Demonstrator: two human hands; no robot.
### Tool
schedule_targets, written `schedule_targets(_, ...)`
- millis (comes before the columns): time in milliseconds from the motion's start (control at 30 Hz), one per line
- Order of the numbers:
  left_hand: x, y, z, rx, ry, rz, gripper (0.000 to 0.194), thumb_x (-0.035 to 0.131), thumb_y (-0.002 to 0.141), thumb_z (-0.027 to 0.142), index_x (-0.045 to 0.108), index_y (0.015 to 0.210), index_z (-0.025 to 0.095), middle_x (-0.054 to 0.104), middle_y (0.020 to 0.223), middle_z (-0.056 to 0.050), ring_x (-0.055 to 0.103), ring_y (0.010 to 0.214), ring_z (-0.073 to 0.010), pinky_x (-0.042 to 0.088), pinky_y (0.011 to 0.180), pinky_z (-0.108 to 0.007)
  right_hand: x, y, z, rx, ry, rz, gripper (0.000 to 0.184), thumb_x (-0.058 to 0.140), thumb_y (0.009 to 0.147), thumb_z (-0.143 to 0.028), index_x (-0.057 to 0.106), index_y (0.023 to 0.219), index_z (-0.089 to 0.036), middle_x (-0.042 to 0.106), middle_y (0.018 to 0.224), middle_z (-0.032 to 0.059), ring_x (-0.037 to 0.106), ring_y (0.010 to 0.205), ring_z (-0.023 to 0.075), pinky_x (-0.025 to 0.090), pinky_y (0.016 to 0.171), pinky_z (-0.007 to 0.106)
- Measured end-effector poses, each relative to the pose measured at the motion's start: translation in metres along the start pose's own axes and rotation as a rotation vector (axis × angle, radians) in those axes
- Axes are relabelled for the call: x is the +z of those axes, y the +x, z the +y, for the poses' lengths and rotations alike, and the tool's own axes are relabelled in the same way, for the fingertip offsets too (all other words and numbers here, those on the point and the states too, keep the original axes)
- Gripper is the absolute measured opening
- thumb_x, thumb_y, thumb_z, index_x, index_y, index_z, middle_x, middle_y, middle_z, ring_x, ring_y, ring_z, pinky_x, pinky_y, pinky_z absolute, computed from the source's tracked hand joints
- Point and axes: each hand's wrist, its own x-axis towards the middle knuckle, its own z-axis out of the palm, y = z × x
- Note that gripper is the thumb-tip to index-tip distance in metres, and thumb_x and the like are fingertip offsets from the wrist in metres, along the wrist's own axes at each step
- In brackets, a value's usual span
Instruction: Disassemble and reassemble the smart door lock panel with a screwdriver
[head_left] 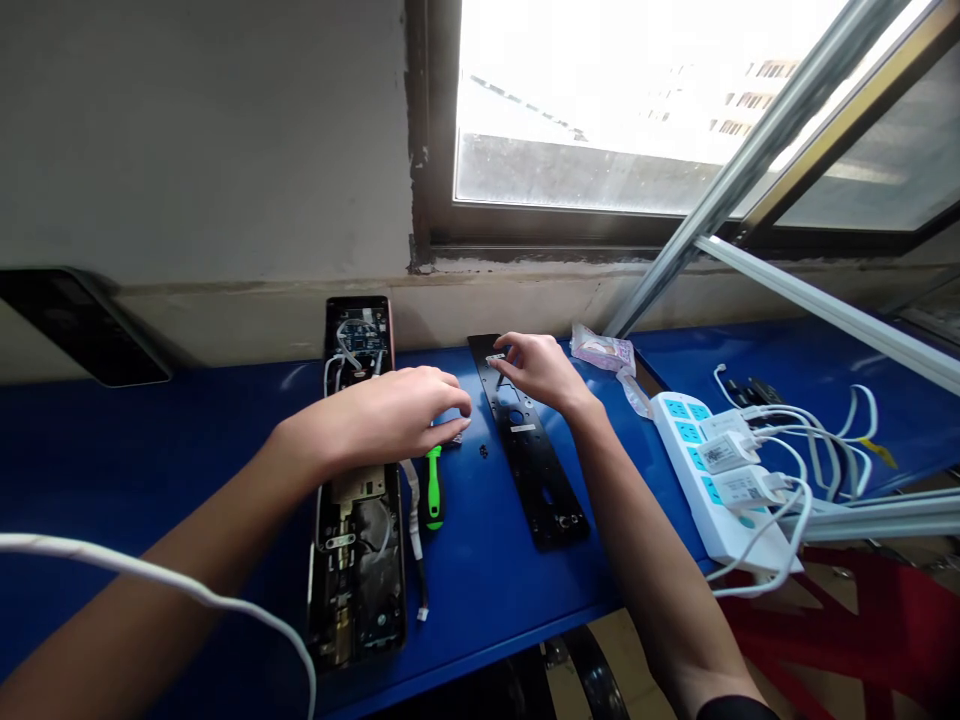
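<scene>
Hands busy: right hand pinches a small part at 12 o'clock on the black plate; left hand curls, grip unclear, above the green screwdriver; a slip could drop that part

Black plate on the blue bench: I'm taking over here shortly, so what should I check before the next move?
Black plate lying flat on the blue bench: ok.
Right hand on the plate's upper end: ok.
Green-handled screwdriver within reach, just below the left hand: ok.
Anything held in the left hand: cannot tell.
Flat cable beside the open door lock, lower end plugged in: not ok, it lies loose.
White cable clear of the left forearm: not ok, it crosses it in view.
</scene>
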Motion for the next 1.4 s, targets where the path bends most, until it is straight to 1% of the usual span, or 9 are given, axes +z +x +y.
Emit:
schedule_targets(67,-0.010,-0.021,-0.006,0.015,-0.042,0.027,0.031,0.051,0.104,0.042,0.078,0.109,0.027,0.075,0.111,-0.004,0.070,0.094,-0.0185,0.052,0.082,-0.028,-0.011,-0.003,-0.029,-0.088,0.016,0.005,0.026,0.069,0.096,-0.037,0.073,0.115,-0.019,0.075,0.091,0.0045,0.069,0.083,0.0183,0.055,0.082,0.035)
schedule_targets(267,-0.024,-0.073,-0.035,-0.064,-0.158,0.207,0.028,0.055,0.101,0.041,0.078,0.107,0.025,0.075,0.103,-0.003,0.068,0.087,-0.0172,0.051,0.077,-0.027,-0.019,-0.006,-0.120,-0.340,0.066,-0.146,0.023,0.071,0.093,-0.033,0.076,0.115,-0.027,0.077,0.084,0.0000,0.070,0.074,0.0157,0.049,0.067,0.029)
schedule_targets(400,-0.027,-0.091,-0.053,-0.115,-0.201,0.184,0.026,0.058,0.099,0.040,0.078,0.101,0.024,0.075,0.096,-0.001,0.067,0.081,-0.0162,0.049,0.073,-0.026,-0.007,0.007,-0.150,-0.388,0.063,-0.188,0.025,0.067,0.094,-0.021,0.074,0.118,-0.025,0.077,0.081,-0.0010,0.069,0.073,0.0144,0.048,0.067,0.027)
schedule_targets(567,-0.027,-0.096,-0.071,-0.156,-0.205,0.168,0.027,0.056,0.097,0.038,0.078,0.099,0.022,0.076,0.092,-0.003,0.066,0.077,-0.0168,0.048,0.071,-0.026,0.012,0.023,-0.151,-0.386,-0.001,-0.229,0.037,0.066,0.079,-0.003,0.075,0.108,-0.024,0.071,0.073,-0.0033,0.059,0.062,0.0106,0.042,0.058,0.024)
schedule_targets(667,-0.026,-0.095,-0.079,-0.184,-0.199,0.184,0.027,0.056,0.097,0.038,0.078,0.100,0.022,0.077,0.091,-0.003,0.067,0.077,-0.0175,0.048,0.070,-0.026,0.016,0.026,-0.148,-0.407,-0.038,-0.237,0.043,0.071,0.073,-0.002,0.075,0.108,-0.026,0.067,0.075,-0.0027,0.055,0.063,0.0108,0.039,0.057,0.024)
schedule_targets(867,-0.022,-0.092,-0.081,-0.208,-0.235,0.142,0.025,0.056,0.097,0.037,0.075,0.093,0.021,0.076,0.086,-0.003,0.066,0.072,-0.0172,0.046,0.065,-0.027,0.020,0.030,-0.142,-0.431,-0.040,-0.199,0.029,0.082,0.079,-0.015,0.074,0.103,-0.028,0.065,0.080,-0.0011,0.056,0.069,0.0131,0.041,0.061,0.025)
schedule_targets(1067,-0.021,-0.089,-0.085,-0.219,-0.233,0.192,0.021,0.056,0.099,0.034,0.074,0.098,0.023,0.076,0.093,-0.002,0.068,0.079,-0.0176,0.047,0.074,-0.028,0.022,0.034,-0.134,-0.467,0.059,-0.149,0.017,0.066,0.095,-0.019,0.075,0.107,-0.027,0.070,0.094,0.0020,0.064,0.076,0.0127,0.050,0.066,0.024)
schedule_targets(1233,-0.018,-0.085,-0.088,-0.243,-0.198,0.241,0.019,0.057,0.099,0.033,0.073,0.106,0.024,0.075,0.102,-0.003,0.069,0.088,-0.0188,0.048,0.078,-0.029,0.030,0.042,-0.128,-0.451,0.105,0.031,0.017,0.060,0.099,-0.024,0.075,0.105,-0.023,0.068,0.101,0.0057,0.064,0.081,0.0149,0.052,0.072,0.028)
schedule_targets(1400,-0.016,-0.082,-0.085,-0.254,-0.177,0.243,0.017,0.058,0.099,0.032,0.072,0.104,0.022,0.075,0.100,-0.004,0.068,0.085,-0.0187,0.047,0.074,-0.030,0.050,0.050,-0.127,-0.432,0.121,0.168,0.024,0.060,0.099,-0.032,0.070,0.082,-0.020,0.062,0.089,0.0057,0.056,0.074,0.0158,0.048,0.070,0.032)
